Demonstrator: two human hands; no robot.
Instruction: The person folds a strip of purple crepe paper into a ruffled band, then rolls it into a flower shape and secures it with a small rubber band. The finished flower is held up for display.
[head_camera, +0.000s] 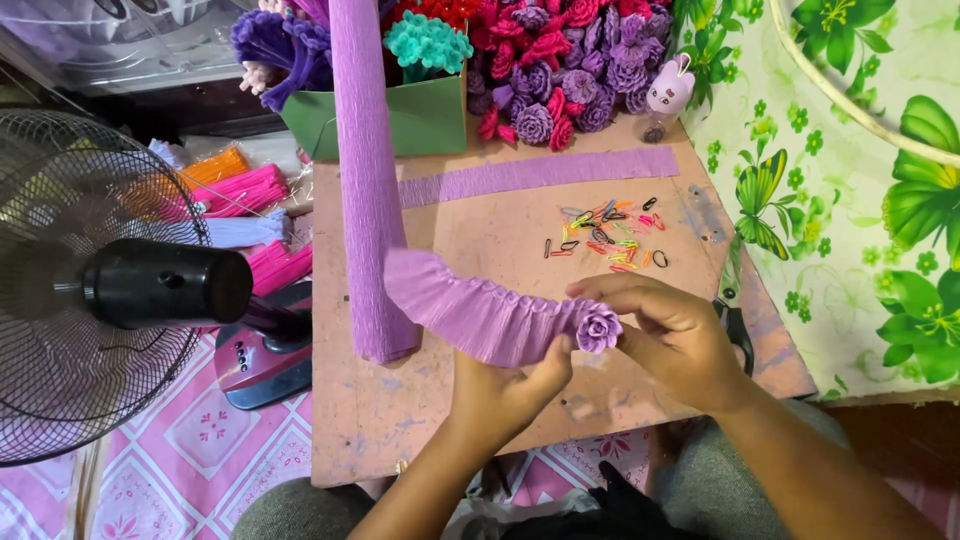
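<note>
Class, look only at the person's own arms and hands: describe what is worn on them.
Both forearms are bare, with no sleeves in view. The left hand and right hand wear no gloves; no rings, bracelets or watch show. The nails look short and unpainted.

Paper roll (367, 180) on board (500, 240), fan (80, 285) left, elastic bands (608, 238) right, paper flowers (570, 70) behind.

we count one fan (95, 290), one crepe roll (368, 180), one flat purple strip (540, 175), one bunny figure (668, 90), two hands, plus one pile of tiny rubber bands (607, 235), too many to count
</note>
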